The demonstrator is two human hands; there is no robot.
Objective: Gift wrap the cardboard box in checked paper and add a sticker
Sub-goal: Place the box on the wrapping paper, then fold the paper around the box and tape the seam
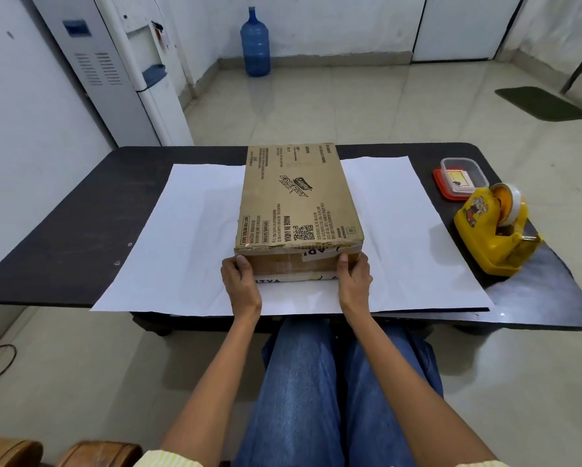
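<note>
Left grip point(240, 281) and right grip point(353, 276) clasp the cardboard box point(299, 200) by its near corners. Sliding it could skew the paper point(181, 247).

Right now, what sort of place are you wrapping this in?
Probably a plain office or back room: a white water dispenser and a blue water jar stand on the tiled floor, and the cardboard box lies on paper on a low dark table with a yellow tape dispenser.

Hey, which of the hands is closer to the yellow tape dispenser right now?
Right. The right hand holds the near right corner of the cardboard box, with the tape dispenser off to its right; the left hand holds the near left corner, farther away.
</note>
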